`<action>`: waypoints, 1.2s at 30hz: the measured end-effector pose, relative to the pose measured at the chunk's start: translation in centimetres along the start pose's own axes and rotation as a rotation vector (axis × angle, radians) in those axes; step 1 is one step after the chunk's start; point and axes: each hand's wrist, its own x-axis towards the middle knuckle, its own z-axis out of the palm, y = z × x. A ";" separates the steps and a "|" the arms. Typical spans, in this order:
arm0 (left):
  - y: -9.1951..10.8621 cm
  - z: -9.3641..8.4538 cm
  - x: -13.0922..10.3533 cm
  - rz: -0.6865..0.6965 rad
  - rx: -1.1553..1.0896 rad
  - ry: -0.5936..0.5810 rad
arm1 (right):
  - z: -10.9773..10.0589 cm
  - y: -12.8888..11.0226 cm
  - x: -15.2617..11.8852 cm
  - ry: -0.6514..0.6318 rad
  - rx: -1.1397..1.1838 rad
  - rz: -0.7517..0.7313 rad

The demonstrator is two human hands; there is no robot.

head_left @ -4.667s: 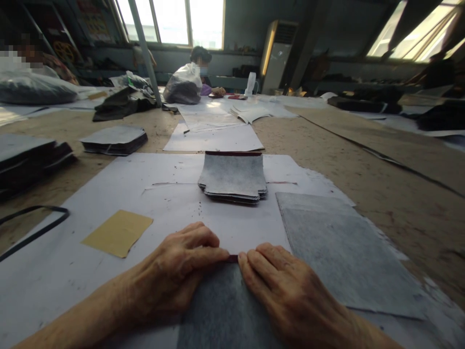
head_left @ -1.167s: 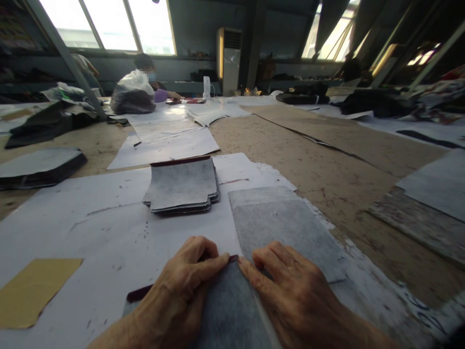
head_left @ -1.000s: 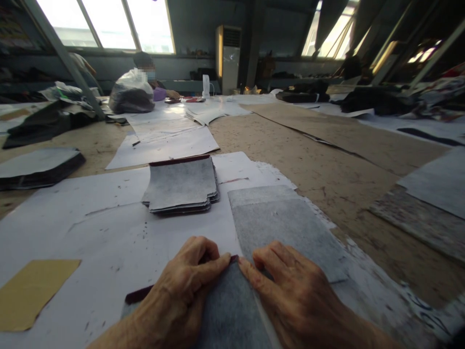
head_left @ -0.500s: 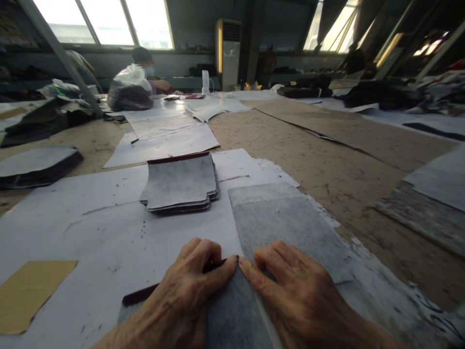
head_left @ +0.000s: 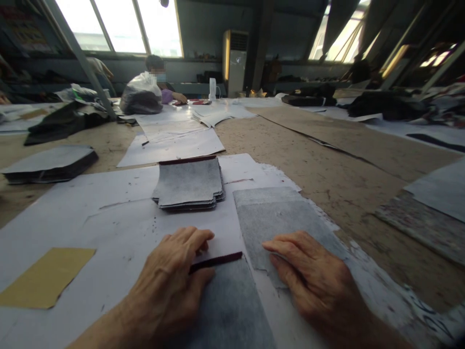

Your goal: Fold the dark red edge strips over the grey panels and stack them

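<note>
Well left of the stack (head_left: 189, 183) and slightly beyond: a grey pile (head_left: 49, 162). Left of the stack and nearer: a tan card (head_left: 47, 278), flat on the white paper (head_left: 119, 213). Left hand (head_left: 170, 271), nearer than the stack: lies across the left part of the grey piece (head_left: 234, 305), sets thumb on its face, bends fingers past the dark red strip (head_left: 221, 260) at its far edge, shows a small gap behind the thumb tip; cannot tell whether pinching the strip. Piece: lies nearer than the stack, slightly right. Just right of the stack and nearer: a grey sheet (head_left: 286, 218). Right hand (head_left: 316, 276), right of the stack and nearer: parts thumb slightly from fingers over the sheet, grips nothing visible; cannot tell whether touching. Far right of the stack: a mottled board (head_left: 421, 225).
</note>
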 end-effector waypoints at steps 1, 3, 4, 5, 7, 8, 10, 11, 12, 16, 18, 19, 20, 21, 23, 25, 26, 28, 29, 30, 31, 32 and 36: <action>-0.1 -0.3 0.0 -0.066 -0.010 -0.051 | 0.0 -0.1 0.1 -0.011 -0.004 -0.011; -0.1 -0.8 0.1 -0.154 -0.002 -0.147 | 0.0 -0.4 0.7 -0.072 0.015 -0.032; 0.0 -1.0 0.2 -0.177 0.007 -0.181 | 0.1 -0.5 1.1 -0.118 0.036 -0.036; 0.1 -1.1 0.3 -0.188 0.013 -0.200 | 0.2 -0.7 1.6 -0.168 0.060 -0.035; 0.3 -1.2 0.4 -0.182 0.009 -0.215 | 0.6 -1.0 2.7 -0.276 0.092 -0.030; 0.4 -1.1 0.4 -0.171 -0.002 -0.213 | 0.8 -1.1 3.2 -0.327 0.098 -0.038; 0.5 -0.9 0.3 -0.145 -0.041 -0.193 | 1.4 -1.5 4.0 -0.423 0.091 -0.085; 0.5 -0.8 0.2 -0.132 -0.066 -0.176 | 1.7 -1.7 4.2 -0.461 0.076 -0.111; 0.5 -0.7 0.1 -0.122 -0.090 -0.158 | 2.1 -2.0 4.3 -0.483 0.054 -0.136; 0.3 -0.6 0.0 -0.073 -0.148 -0.117 | 3.7 -2.9 3.7 -0.429 -0.031 -0.247; 0.2 -0.8 0.1 -0.039 -0.180 -0.119 | 4.3 -3.0 3.2 -0.356 -0.050 -0.327; 0.0 -0.9 0.2 -0.024 -0.196 -0.124 | 4.5 -2.9 3.1 -0.333 -0.052 -0.357; -0.1 -0.9 0.2 -0.010 -0.208 -0.131 | 4.6 -2.7 3.0 -0.317 -0.047 -0.374; -0.3 -0.9 0.2 0.000 -0.210 -0.136 | 4.5 -2.5 3.1 -0.314 -0.034 -0.375; -0.7 -0.4 0.2 0.023 -0.190 -0.105 | 4.3 -2.0 3.2 -0.348 0.000 -0.347; -1.1 0.5 0.0 0.080 -0.164 -0.023 | 4.1 -1.7 3.3 -0.380 0.018 -0.331; -1.3 1.0 0.0 0.116 -0.156 0.012 | 4.0 -1.5 3.3 -0.379 0.019 -0.331; -1.6 1.6 0.0 0.151 -0.152 0.023 | 4.0 -1.3 3.1 -0.322 0.010 -0.338; -1.7 1.7 0.1 0.132 -0.152 -0.007 | 4.0 -1.2 3.0 -0.282 0.002 -0.334; -1.8 1.4 0.2 0.091 -0.155 -0.047 | 4.0 -1.1 2.8 -0.254 -0.002 -0.316; -1.8 1.0 0.4 0.039 -0.162 -0.092 | 3.9 -0.9 2.7 -0.248 0.000 -0.272; -1.8 0.4 0.5 -0.018 -0.171 -0.135 | 3.7 -0.7 2.6 -0.263 0.007 -0.203; -2.1 -2.4 0.4 -0.152 -0.171 -0.231 | 2.4 0.0 3.1 -0.358 0.050 0.151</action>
